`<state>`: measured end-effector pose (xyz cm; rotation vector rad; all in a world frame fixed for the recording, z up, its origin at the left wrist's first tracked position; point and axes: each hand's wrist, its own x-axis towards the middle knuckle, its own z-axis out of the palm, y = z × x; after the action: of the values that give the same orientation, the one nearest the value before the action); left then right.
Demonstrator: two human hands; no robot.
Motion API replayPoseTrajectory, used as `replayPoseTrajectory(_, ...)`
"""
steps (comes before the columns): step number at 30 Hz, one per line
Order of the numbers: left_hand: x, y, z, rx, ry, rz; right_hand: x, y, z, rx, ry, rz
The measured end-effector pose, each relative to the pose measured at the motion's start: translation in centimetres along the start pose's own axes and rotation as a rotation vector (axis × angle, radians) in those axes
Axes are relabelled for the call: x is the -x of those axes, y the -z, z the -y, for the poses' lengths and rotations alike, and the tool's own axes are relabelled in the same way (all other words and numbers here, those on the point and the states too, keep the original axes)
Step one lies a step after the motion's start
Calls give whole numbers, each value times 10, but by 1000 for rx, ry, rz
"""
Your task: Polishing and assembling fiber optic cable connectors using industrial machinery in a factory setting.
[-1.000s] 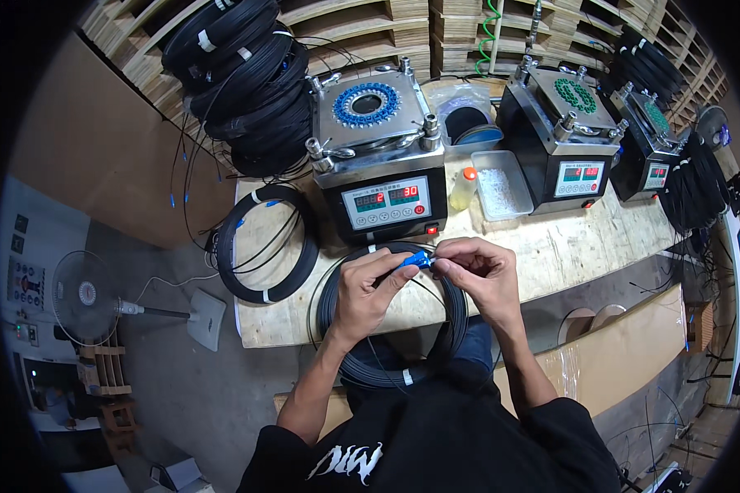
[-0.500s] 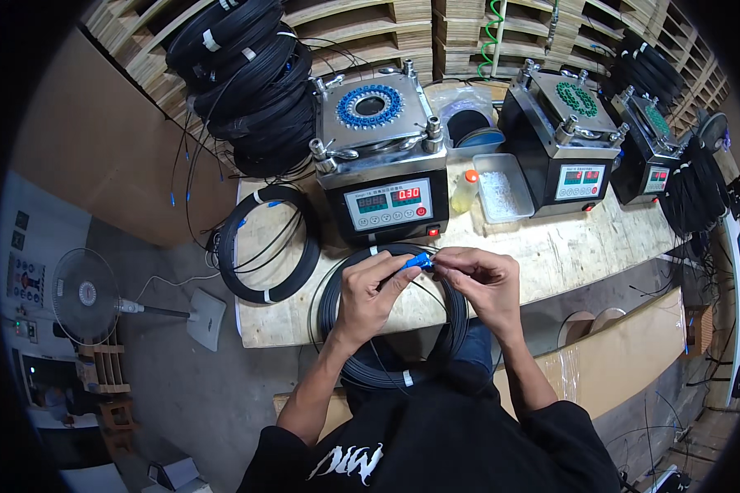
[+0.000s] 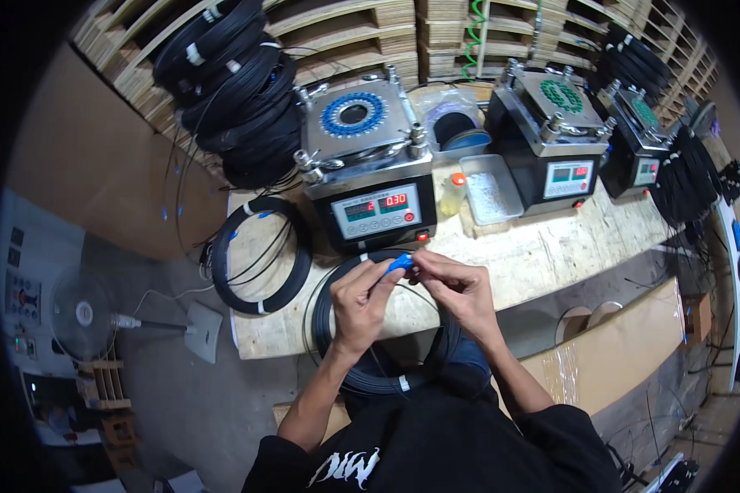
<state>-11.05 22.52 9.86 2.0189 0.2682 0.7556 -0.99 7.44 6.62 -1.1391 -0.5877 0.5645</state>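
Over the front edge of the table, my left hand (image 3: 357, 306) pinches a blue fibre-optic connector (image 3: 401, 263) between thumb and fingers. My right hand (image 3: 459, 289) is closed with its fingertips at the connector's right end; what they grip there is hidden. Below both hands hangs a coil of black cable (image 3: 378, 381), bound with white ties, partly over my lap and partly against the table. Just beyond my hands stands a polishing machine (image 3: 370, 215) with a lit display and a ring of blue connectors (image 3: 353, 113) on its metal top plate.
A second black coil (image 3: 284, 292) lies at the table's left, near a tall stack of coils (image 3: 238, 107). An orange-capped bottle (image 3: 452, 197) and a clear tray (image 3: 493, 197) sit right of the machine. Two more machines (image 3: 543, 152) stand farther right. A fan (image 3: 84, 314) is at left.
The view has shifted slightly, so the table and machines appear a little left and lower. My hands stay together at the blue connector, which has tilted a little.
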Motion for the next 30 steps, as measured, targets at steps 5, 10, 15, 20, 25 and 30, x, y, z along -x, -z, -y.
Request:
replayPoseTrajectory(5, 4, 8, 8, 18, 57, 6, -57, 57, 13, 365, -33, -6)
replayPoseTrajectory(10, 7, 12, 16, 27, 103, 14, -145, 203, -53, 1219, -101, -97)
replayPoseTrajectory(15, 10, 11, 18, 33, 107, 57, -161, 257, -110, 1456, -98, 2)
replayPoseTrajectory(20, 13, 16, 23, 37, 94, 35, -164, 235, -115, 1502, -53, -30)
replayPoseTrajectory(25, 9, 15, 19, 11, 106, 79, -162, 260, -117, 1292, 100, -58)
replayPoseTrajectory(30, 11, 18, 20, 22, 135, 83, -155, 225, -76, 1253, 26, 67)
